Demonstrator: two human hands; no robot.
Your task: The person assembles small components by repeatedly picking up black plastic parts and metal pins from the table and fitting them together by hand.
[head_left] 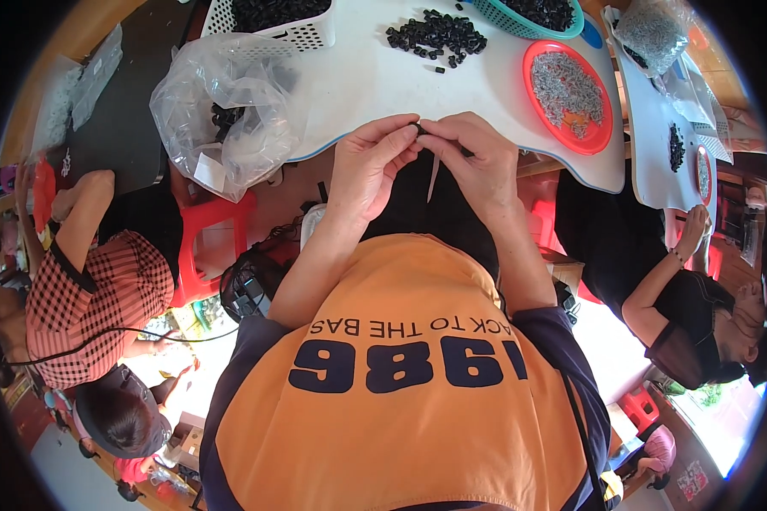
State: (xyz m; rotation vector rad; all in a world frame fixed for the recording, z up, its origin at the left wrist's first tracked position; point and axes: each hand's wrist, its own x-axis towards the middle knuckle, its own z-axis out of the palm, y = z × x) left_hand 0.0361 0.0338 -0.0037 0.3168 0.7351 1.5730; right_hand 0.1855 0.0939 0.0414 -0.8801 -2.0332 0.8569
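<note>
A small black part is pinched at the table's near edge between the fingertips of both my hands. My left hand grips it from the left with thumb and forefinger. From the other side my right hand closes on it, and a thin pale strip hangs below the right fingers. What that strip is, I cannot make out. Beyond my hands, a loose pile of similar black parts lies on the white table. To the right sits a red round tray with many small silvery pieces.
A white basket and a green basket, both with black parts, stand at the far edge. A clear plastic bag overhangs the table's left side. Co-workers sit left and right, near a red stool and a second white table.
</note>
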